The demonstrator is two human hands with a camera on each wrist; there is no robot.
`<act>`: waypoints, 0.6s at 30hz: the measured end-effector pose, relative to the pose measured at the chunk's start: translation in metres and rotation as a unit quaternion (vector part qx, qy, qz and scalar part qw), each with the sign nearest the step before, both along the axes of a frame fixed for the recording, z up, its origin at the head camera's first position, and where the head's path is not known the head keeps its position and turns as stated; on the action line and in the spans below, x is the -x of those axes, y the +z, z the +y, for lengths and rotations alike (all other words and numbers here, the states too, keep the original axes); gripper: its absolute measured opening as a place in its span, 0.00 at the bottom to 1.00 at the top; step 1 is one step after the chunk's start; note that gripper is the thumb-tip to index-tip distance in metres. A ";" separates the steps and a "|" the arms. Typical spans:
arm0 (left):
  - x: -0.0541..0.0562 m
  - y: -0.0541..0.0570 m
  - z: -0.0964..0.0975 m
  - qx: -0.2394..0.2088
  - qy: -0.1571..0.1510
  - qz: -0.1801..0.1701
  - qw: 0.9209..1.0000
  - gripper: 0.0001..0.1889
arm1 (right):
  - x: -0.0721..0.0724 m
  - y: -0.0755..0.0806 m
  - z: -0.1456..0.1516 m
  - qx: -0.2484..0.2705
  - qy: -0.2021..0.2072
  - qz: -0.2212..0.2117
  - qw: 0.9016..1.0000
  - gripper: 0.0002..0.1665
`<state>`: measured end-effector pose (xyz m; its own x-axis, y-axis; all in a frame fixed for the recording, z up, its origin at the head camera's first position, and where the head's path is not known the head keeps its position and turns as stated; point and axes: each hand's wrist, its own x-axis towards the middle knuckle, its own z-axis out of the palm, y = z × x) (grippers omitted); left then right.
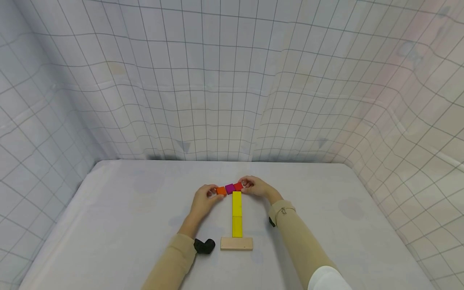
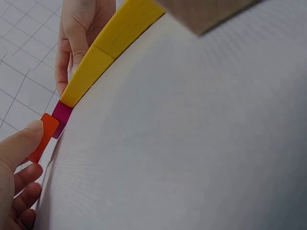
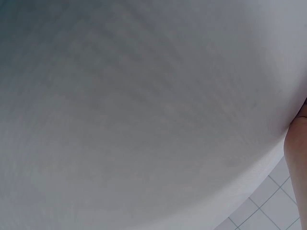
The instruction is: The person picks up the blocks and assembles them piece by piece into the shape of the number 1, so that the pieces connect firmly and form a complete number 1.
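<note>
My left hand (image 1: 203, 201) pinches an orange block (image 1: 221, 191) between thumb and fingers; the left wrist view shows the thumb (image 2: 24, 139) on its face. Beside it lies a purple block (image 1: 230, 188), and to the right of that a red block (image 1: 238, 186). My right hand (image 1: 258, 188) holds the red block at its right end, fingers on the far side and thumb on the near side. These three form a slanted row at the far end of two yellow blocks (image 1: 237, 204) laid end to end. Only a sliver of my right hand (image 3: 297, 153) enters the right wrist view.
A plain wooden plank (image 1: 237, 244) lies crosswise at the near end of the yellow blocks. The white table (image 1: 137, 201) reaches back to a gridded curtain (image 1: 224, 100), which also hangs at both sides. A black wrist device (image 1: 204, 246) sits by my left cuff.
</note>
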<state>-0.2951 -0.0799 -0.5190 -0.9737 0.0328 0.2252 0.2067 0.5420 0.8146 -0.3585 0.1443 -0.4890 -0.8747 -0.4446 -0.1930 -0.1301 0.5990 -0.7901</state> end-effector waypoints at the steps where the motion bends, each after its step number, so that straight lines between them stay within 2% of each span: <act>1: 0.000 0.000 0.000 0.004 0.001 0.001 1.000 0.19 | -0.001 0.001 0.000 0.000 0.000 0.000 1.000 0.17; 6: 0.000 0.000 0.001 0.020 0.003 0.009 1.000 0.18 | -0.003 0.004 -0.001 0.001 -0.002 -0.001 1.000 0.17; 18: 0.002 -0.001 0.004 0.055 0.017 0.018 0.998 0.19 | 0.000 -0.001 -0.001 -0.004 -0.010 -0.005 1.000 0.17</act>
<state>-0.2974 -0.0759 -0.5204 -0.9661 0.0262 0.2568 0.2144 0.6352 0.7419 -0.3589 0.1433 -0.4896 -0.8815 -0.4249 -0.2061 -0.1094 0.6083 -0.7862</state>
